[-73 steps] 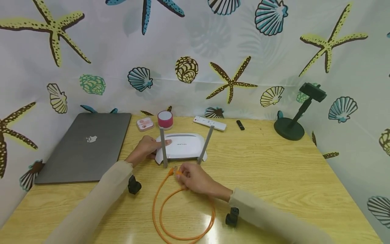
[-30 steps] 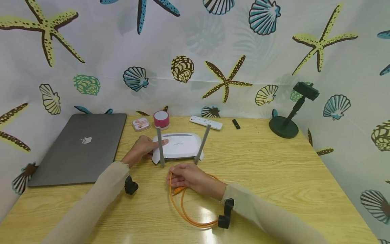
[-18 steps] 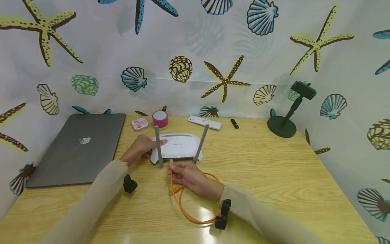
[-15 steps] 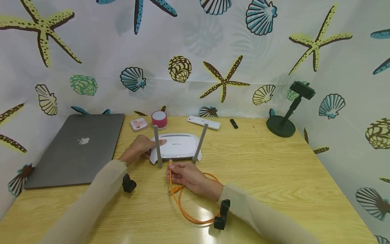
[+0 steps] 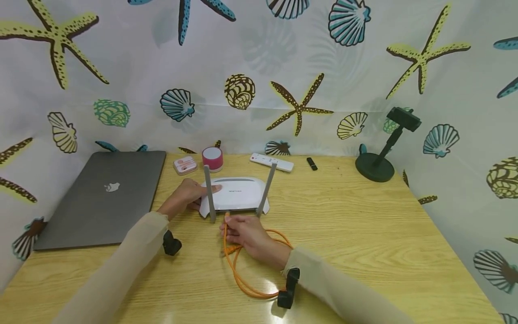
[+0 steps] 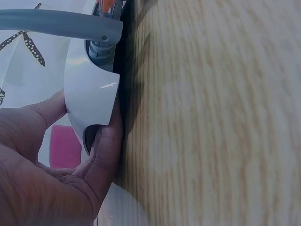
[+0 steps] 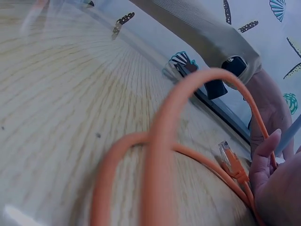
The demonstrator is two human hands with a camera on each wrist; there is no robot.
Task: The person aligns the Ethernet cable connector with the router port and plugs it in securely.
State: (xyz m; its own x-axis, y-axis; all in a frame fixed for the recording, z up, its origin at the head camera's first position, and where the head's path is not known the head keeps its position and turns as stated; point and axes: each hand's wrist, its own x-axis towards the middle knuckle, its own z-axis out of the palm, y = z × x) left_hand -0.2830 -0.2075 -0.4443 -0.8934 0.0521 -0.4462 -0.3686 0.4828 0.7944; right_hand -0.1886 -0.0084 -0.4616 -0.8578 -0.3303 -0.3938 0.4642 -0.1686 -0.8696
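A white router (image 5: 243,193) with two grey antennas lies mid-table. My left hand (image 5: 189,193) grips its left end, thumb on top and fingers under the edge, as the left wrist view shows on the router's side (image 6: 91,89). My right hand (image 5: 247,234) pinches one end of an orange Ethernet cable (image 5: 243,283) right at the router's near edge, between the antennas. In the left wrist view an orange plug (image 6: 107,6) shows at that edge. The cable's other plug (image 7: 230,160), with a clear tip, hangs loose beside my right hand; the rest loops over the table.
A closed grey laptop (image 5: 105,198) lies at the left. Behind the router are a small pink-and-white case (image 5: 185,165), a pink cylinder (image 5: 212,158), a white remote (image 5: 271,162) and a black USB stick (image 5: 311,164). A black stand (image 5: 375,167) is at the back right.
My right hand has brought one plug of the cable from in front of the router up to its near edge, dragging the loop along. My left hand keeps its grip on the router.
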